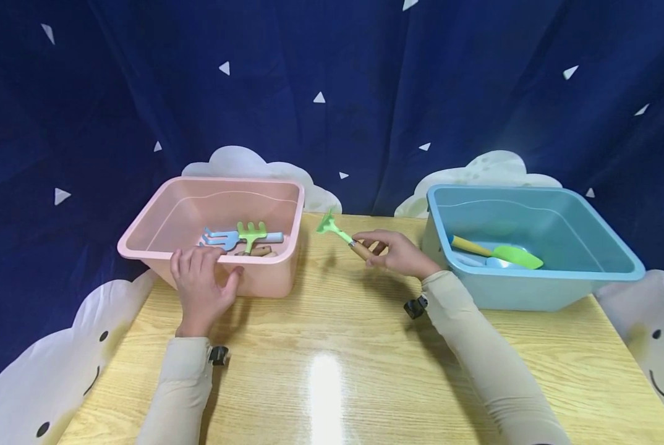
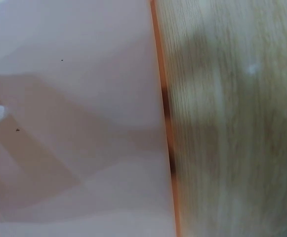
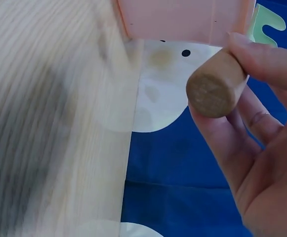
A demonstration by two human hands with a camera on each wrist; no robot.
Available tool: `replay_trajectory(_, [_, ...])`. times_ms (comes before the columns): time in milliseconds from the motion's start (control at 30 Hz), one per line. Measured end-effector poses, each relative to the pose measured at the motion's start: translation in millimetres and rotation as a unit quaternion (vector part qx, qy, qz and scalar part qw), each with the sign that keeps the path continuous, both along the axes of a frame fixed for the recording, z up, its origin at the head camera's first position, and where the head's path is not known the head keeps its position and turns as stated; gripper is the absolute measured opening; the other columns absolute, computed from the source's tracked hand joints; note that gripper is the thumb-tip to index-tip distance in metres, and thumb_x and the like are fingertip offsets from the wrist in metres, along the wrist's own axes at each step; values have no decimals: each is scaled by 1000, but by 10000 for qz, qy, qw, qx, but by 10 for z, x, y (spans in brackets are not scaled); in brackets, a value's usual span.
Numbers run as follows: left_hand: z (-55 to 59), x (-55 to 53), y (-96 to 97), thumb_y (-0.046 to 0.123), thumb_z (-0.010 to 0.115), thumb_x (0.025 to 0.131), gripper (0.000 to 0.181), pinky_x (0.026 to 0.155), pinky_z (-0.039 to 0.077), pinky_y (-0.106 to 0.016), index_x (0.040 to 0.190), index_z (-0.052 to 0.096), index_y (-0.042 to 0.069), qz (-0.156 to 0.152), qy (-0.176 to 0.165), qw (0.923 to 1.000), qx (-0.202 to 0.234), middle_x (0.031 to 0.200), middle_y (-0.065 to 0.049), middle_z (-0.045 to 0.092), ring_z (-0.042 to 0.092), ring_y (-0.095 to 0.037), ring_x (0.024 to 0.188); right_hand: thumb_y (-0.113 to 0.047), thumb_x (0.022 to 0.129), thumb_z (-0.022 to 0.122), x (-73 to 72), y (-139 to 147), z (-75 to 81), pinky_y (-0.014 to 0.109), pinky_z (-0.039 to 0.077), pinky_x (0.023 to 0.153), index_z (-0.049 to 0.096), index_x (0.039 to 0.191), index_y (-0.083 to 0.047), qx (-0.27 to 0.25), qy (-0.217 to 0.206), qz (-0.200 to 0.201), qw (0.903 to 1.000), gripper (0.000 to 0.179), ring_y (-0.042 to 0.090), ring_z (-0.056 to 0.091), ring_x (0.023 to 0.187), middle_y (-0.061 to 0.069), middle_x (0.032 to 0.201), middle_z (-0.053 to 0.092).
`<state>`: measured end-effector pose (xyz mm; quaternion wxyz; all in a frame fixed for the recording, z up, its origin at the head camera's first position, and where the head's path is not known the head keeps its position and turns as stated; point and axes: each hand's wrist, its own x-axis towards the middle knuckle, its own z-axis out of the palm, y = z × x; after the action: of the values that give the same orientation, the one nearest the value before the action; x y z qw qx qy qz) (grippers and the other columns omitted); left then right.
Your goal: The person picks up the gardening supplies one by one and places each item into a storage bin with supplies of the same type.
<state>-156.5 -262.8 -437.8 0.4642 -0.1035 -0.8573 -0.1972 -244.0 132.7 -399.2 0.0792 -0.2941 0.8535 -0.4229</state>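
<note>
My right hand (image 1: pixel 401 252) pinches a small green toy rake (image 1: pixel 343 235) by its wooden handle, holding it above the table between two bins. The rake's green head points left toward the pink bin (image 1: pixel 268 272). In the right wrist view, thumb and fingers close round the handle (image 3: pixel 217 89), its round end facing the camera. At the pink bin's front rim, my left hand (image 1: pixel 201 293) grips with fingers over the edge and thumb outside. Inside lie a light blue hand fork (image 1: pixel 223 240), another green rake (image 1: pixel 251 232) and wooden handles, partly hidden by the front wall.
A blue bin (image 1: pixel 532 292) stands on the right of the wooden table (image 1: pixel 287 371). It holds a green shovel (image 1: pixel 518 255) with a yellow handle and a light blue tool (image 1: pixel 499 262). A dark blue curtain (image 1: pixel 365 123) with clouds and triangles hangs behind.
</note>
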Motion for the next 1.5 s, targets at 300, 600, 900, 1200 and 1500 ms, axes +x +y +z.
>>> replay_trajectory(300, [-7,12,-11,38,66,80,46,114,20,-60,107,62,1,26,-86,10000,-7,103,-19,61,47,-40,107,2,82,74,-25,-32,76,31,57,70,60,137,-18,-103,25,-106,9999,59,26,68,90,14,117,69])
replay_trajectory(600, [31,11,-25,36,66,80,45,113,20,-60,106,62,0,14,-23,10000,29,103,-20,61,48,-41,105,3,82,73,-53,-115,270,30,56,70,61,137,-18,-281,305,-156,9990,60,27,68,91,15,115,70])
replay_trajectory(900, [22,2,-32,36,67,80,46,115,19,-59,108,62,0,19,-132,9999,63,105,-19,60,47,-40,107,1,83,72,23,-260,485,28,57,66,59,137,-18,-548,195,-49,9983,59,27,68,93,15,119,69])
replay_trajectory(1200, [13,2,-28,36,67,80,45,114,20,-59,108,62,1,-13,-103,9999,56,105,-18,61,48,-40,107,2,82,72,19,-397,631,30,58,68,60,137,-18,-441,453,73,9980,60,27,68,95,13,122,68])
replay_trajectory(1500, [-12,3,-35,36,68,79,44,115,20,-59,106,63,1,-24,-99,9999,63,104,-18,62,49,-39,107,2,81,74,27,-526,783,31,58,72,60,137,-19,-296,599,126,9977,61,25,69,97,12,124,68])
